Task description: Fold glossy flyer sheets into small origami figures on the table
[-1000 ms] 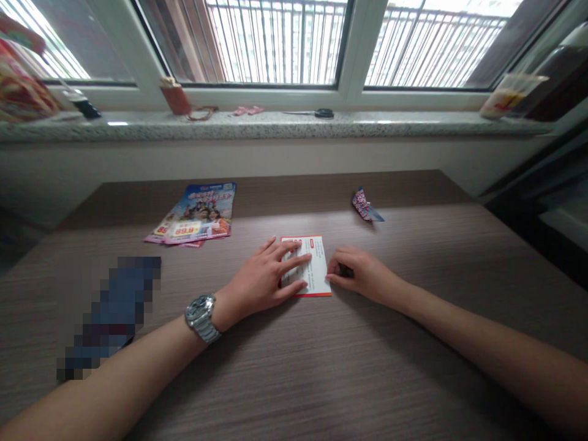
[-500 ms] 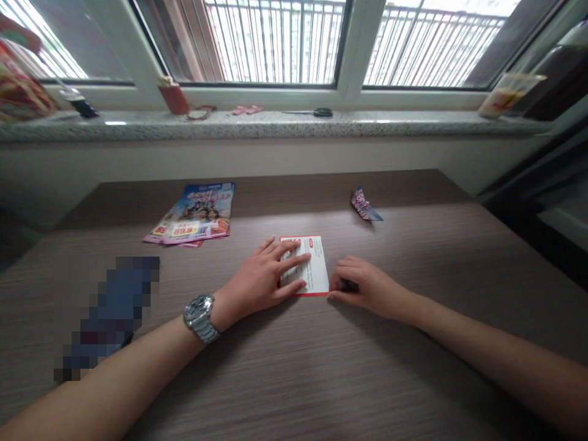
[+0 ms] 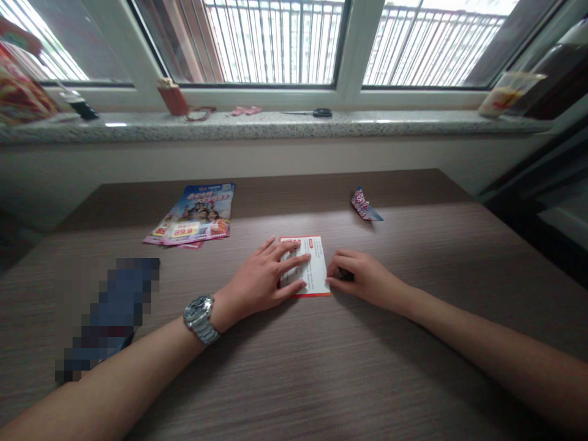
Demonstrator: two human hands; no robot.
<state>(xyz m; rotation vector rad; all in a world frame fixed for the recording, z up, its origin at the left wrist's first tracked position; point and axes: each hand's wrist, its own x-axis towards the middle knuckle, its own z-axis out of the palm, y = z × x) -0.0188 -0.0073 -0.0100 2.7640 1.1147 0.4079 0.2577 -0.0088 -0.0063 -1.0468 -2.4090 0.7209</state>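
Note:
A small white printed flyer (image 3: pixel 316 269) with red edges and red print lies on the table, its layers perhaps folded. My left hand (image 3: pixel 264 275), with a metal wristwatch (image 3: pixel 201 318) behind it, rests flat on the flyer's left part, fingers spread. At the flyer's right edge my right hand (image 3: pixel 358 275) is closed, thumb and forefinger pinching the paper's edge. Its other fingers curl inward, and part of the pinch is hidden. Farther back on the right stands a small folded paper piece (image 3: pixel 362 205) with a blue and speckled pattern.
A stack of colourful flyers (image 3: pixel 202 214) lies at the back left of the wooden table (image 3: pixel 285 373). A blurred-out dark blue object (image 3: pixel 110 312) is beside my left forearm. Scissors (image 3: pixel 321 113), a red container (image 3: pixel 173 97) and a plastic cup (image 3: pixel 508 95) are on the stone windowsill (image 3: pixel 257 127).
My right hand has slid a little away from me along the flyer's right edge, from its near corner. My left hand stays in place on the flyer.

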